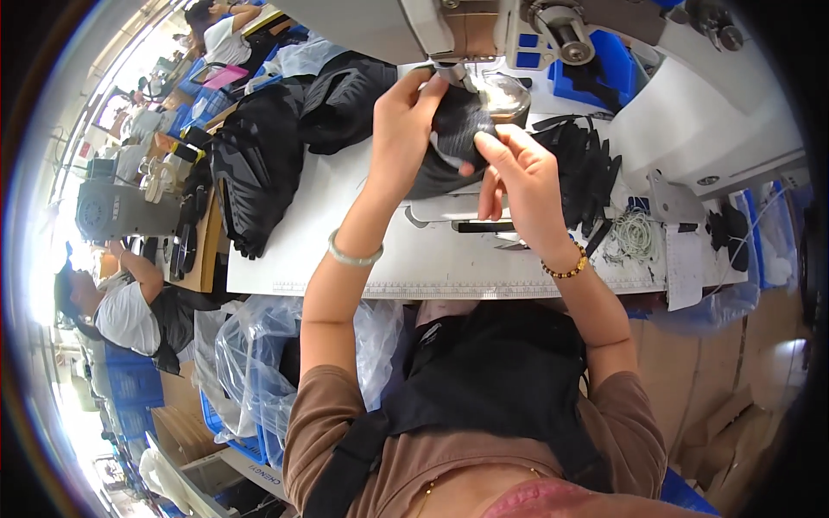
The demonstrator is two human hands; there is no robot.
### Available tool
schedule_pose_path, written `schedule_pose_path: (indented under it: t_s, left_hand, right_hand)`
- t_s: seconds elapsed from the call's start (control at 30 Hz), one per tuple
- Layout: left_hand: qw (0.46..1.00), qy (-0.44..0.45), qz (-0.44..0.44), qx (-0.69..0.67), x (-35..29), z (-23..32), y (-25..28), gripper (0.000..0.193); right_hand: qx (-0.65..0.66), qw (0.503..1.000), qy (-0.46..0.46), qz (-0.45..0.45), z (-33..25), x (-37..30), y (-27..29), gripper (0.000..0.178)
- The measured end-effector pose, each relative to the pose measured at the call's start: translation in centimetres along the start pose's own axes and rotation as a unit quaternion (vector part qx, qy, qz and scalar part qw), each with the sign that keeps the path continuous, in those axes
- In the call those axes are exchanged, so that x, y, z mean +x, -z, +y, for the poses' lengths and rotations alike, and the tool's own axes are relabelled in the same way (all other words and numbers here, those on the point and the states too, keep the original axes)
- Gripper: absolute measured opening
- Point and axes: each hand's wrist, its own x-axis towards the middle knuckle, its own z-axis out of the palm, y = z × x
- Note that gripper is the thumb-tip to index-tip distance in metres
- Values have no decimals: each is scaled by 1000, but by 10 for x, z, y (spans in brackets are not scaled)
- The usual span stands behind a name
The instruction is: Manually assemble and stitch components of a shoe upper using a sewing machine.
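A piece of black ribbed fabric [462,121] is held up under the head of a white sewing machine [466,30]. My left hand [404,129] pinches its left upper edge close to the needle area, thumb and fingers pressed together. On the right side of the same piece, my right hand [522,177] grips the edge between thumb and forefinger, its other fingers curled below. The cloth is partly blurred, and its lower part hangs toward the machine bed. The needle itself is hidden behind my left fingers.
Black fabric bundles [259,164] lie left on the white table [319,233]. At right are a heap of black strips [580,164], a coil of pale cord [633,231] and a blue bin [596,73]. Small scissors [513,247] lie near the ruler edge. Another person [129,315] works at far left.
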Motion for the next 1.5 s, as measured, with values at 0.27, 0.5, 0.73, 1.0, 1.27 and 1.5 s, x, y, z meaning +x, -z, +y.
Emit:
schedule_pose_path:
  t_s: [0.27, 0.5, 0.73, 1.0, 1.27, 1.5]
  left_hand:
    - [999, -11, -26, -28, 35, -40, -5, 10]
    - [944, -308, 38, 113, -4, -25, 11, 19]
    - [765, -468, 3, 443, -29, -60, 52, 33]
    - [828, -428, 1, 363, -56, -61, 31, 45]
    - [876, -321, -15, 359, -99, -57, 60, 21]
    - [823, -189, -297, 446, -111, -80, 51, 29]
  right_hand:
    - [-3, 998, 8, 67, 12, 10, 13, 20]
    - [-135, 987, 76, 37, 3, 5, 43, 18]
    - [-418, 907, 37, 30, 9, -27, 102, 17]
    - [-656, 699, 230, -168, 78, -44, 55, 13]
    - [-757, 548, 243, -259, 78, -34, 44, 8]
    - [-747, 563, 250, -250, 74, -37, 39, 8]
